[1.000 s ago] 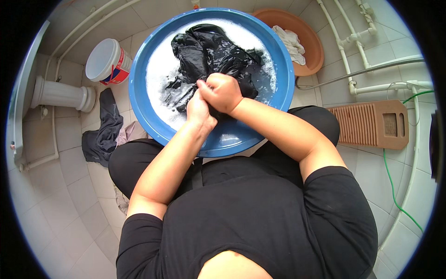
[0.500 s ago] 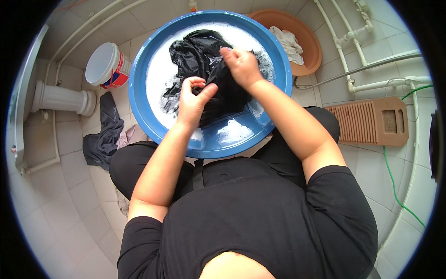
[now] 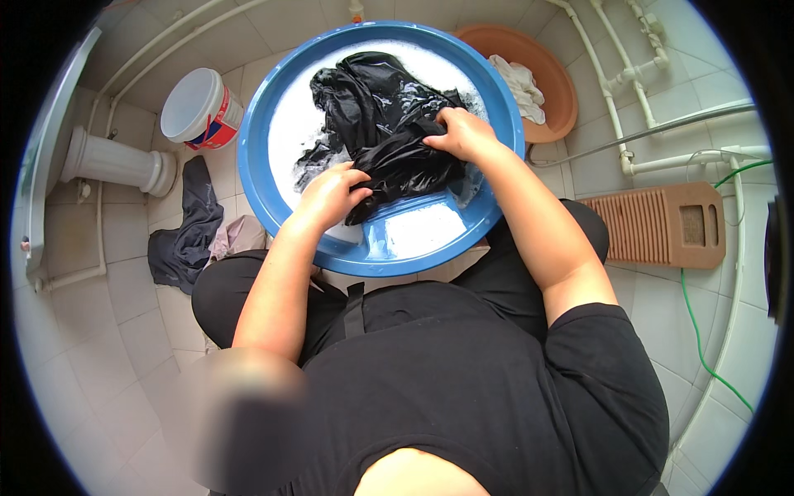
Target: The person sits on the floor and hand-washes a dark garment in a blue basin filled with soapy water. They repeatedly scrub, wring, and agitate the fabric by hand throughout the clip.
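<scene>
A wet black garment [image 3: 372, 103] lies bunched in a large round blue tub [image 3: 253, 169] of white suds. Its near folds rest over the tub's moulded ledge. My left hand [image 3: 329, 194] grips the garment's lower left edge, with thumb and fingers closed on the cloth. At the right side, my right hand [image 3: 465, 134] pinches another fold between thumb and fingers. A stretch of black cloth spans the space between both hands. What kind of garment it is cannot be made out.
Behind the tub at right sits an orange basin [image 3: 562, 91] holding white cloth [image 3: 517, 87]. A white bucket [image 3: 194, 107], a pedestal [image 3: 120, 164] and dark clothes [image 3: 186, 236] are at left. A brown washboard [image 3: 653, 223], pipes [image 3: 616, 107] and a green hose [image 3: 699, 318] are at right.
Both hands have come down onto the garment and closed on it. The right hand moved right and lower, and the near part of the cloth is now spread wider between them.
</scene>
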{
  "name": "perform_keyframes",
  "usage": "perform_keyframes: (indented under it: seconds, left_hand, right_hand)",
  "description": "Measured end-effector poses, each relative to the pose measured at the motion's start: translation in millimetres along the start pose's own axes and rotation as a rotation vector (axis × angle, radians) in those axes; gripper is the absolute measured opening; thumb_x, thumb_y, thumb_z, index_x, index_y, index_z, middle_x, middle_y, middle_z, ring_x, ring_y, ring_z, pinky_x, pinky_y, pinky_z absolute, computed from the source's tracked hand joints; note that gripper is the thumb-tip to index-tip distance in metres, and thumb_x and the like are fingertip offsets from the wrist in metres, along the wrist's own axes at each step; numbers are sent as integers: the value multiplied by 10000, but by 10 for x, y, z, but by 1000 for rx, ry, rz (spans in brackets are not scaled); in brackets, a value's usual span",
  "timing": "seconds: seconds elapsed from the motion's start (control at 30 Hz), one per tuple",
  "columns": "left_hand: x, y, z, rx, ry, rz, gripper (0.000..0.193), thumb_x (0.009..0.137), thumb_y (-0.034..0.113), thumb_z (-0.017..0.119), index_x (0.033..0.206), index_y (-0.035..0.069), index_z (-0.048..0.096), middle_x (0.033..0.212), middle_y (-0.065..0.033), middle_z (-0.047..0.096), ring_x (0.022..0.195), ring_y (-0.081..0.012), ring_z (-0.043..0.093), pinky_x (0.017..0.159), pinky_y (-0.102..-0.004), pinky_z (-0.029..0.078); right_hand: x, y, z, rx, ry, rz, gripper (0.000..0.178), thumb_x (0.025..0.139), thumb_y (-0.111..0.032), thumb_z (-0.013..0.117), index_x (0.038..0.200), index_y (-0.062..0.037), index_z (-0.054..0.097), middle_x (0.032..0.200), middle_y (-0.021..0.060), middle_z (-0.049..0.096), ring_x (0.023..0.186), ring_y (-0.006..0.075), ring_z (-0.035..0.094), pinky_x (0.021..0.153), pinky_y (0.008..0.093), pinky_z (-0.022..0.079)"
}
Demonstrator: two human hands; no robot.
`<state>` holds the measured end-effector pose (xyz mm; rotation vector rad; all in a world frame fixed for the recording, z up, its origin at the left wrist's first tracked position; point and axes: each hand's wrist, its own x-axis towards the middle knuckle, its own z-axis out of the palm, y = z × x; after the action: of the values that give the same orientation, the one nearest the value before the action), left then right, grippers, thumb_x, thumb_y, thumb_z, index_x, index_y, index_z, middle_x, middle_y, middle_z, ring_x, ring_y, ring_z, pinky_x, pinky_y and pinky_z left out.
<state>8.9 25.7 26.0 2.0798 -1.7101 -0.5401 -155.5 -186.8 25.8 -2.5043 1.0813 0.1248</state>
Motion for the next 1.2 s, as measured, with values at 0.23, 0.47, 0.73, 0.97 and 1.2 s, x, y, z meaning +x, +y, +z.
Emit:
perform_keyframes:
  seconds: [0.23, 0.47, 0.73, 0.97, 1.2]
  left_hand:
    - [4, -92, -326, -881, 171, -107, 158, 849, 115, 580, 966, 17, 626, 903, -14, 609, 836, -107, 546, 785, -225, 418]
    - [-24, -72, -316, -1707, 242, -155, 205, 893, 27, 459, 1083, 50, 530, 969, -80, 602, 888, -153, 587, 796, -261, 472]
    - [74, -146, 86, -2167, 346, -495, 376, 895, 403, 372, 685, 139, 538, 846, -80, 598, 787, -269, 570, 815, -428, 440]
    - [54, 239, 657, -1807, 801, -129, 308, 941, 292, 372, 1029, 61, 556, 949, -83, 583, 880, -166, 552, 820, -339, 454]
    - [70, -199, 641, -2057, 80, -422, 367, 908, 410, 477, 660, 139, 475, 628, 7, 486, 597, -108, 483, 566, -266, 411]
  right_hand:
    - [-30, 95, -351, 206, 258, -85, 308, 727, -201, 516, 966, -41, 626, 937, 188, 627, 906, 330, 591, 802, 394, 463]
    - [-84, -69, -407, 1150, -28, -308, 231, 786, -99, 474, 993, -62, 570, 963, 18, 566, 923, 126, 510, 848, 273, 396]
    - [-170, -547, -13, 744, 174, -652, 192, 640, -79, 641, 739, -41, 480, 870, 93, 551, 820, 203, 536, 755, 290, 433]
    - [-842, -1375, 310, 572, 442, -859, 129, 670, -175, 623, 645, -72, 551, 662, 95, 548, 589, 270, 565, 521, 337, 454]
    - [-701, -1309, 481, 606, 548, -632, 259, 724, -190, 617, 507, -98, 508, 563, 107, 531, 497, 279, 532, 471, 369, 424]
